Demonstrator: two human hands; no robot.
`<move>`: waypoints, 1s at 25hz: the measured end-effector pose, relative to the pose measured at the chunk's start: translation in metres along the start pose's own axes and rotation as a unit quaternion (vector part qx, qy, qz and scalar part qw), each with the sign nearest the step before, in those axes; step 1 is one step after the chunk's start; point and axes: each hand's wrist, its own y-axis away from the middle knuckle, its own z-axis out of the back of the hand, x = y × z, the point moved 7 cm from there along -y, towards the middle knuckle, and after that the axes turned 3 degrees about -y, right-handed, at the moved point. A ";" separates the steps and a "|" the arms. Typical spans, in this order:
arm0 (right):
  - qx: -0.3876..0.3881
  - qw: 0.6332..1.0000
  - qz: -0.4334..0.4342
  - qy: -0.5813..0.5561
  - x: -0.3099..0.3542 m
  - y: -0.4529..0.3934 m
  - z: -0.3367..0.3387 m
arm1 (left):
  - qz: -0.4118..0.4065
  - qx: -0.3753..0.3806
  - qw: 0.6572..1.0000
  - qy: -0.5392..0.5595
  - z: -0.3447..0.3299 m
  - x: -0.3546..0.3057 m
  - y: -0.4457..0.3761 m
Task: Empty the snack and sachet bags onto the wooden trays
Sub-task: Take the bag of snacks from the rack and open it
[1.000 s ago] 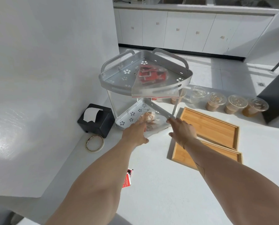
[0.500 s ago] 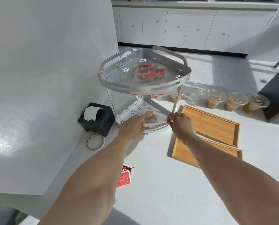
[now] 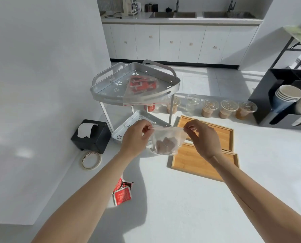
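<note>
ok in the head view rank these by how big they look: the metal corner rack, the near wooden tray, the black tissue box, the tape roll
1. metal corner rack
2. near wooden tray, partly hidden by the right arm
3. black tissue box
4. tape roll

The wide lens makes true sizes uncertain, but these gaps are clear.

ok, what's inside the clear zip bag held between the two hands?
The clear zip bag, pinched at its top corners by the left hand and right hand, holds brownish snack pieces bunched at the bottom. Their exact type and count are blurred by plastic.
</note>
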 end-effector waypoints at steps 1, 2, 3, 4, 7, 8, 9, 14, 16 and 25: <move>0.003 1.000 -0.006 -0.013 -0.004 0.014 0.008 | 0.000 0.017 0.999 0.031 -0.007 -0.004 0.008; 0.004 0.999 -0.016 -0.030 -0.008 0.030 0.016 | 0.000 0.036 0.998 0.060 -0.015 -0.008 0.017; 0.003 0.999 -0.029 -0.045 -0.013 0.049 0.024 | -0.001 0.057 0.994 0.088 -0.024 -0.012 0.028; 0.003 0.998 -0.041 -0.055 -0.018 0.067 0.030 | -0.006 0.077 0.991 0.112 -0.032 -0.018 0.039; 0.001 0.994 -0.083 -0.071 -0.034 0.118 0.045 | -0.007 0.131 0.980 0.149 -0.059 -0.029 0.069; -0.002 0.993 -0.097 -0.073 -0.039 0.134 0.048 | -0.006 0.147 0.977 0.156 -0.068 -0.030 0.078; -0.006 0.992 -0.104 -0.068 -0.043 0.148 0.051 | -0.009 0.158 0.974 0.164 -0.076 -0.032 0.087; 0.005 0.993 -0.114 0.017 -0.047 0.192 0.049 | 0.004 0.190 0.971 0.144 -0.104 -0.035 0.123; 0.009 0.993 -0.115 0.009 -0.045 0.199 0.042 | 0.010 0.184 0.973 0.135 -0.106 -0.035 0.127; -0.085 0.984 0.051 0.146 -0.002 0.218 0.007 | 0.298 0.259 0.892 0.220 -0.114 -0.038 0.171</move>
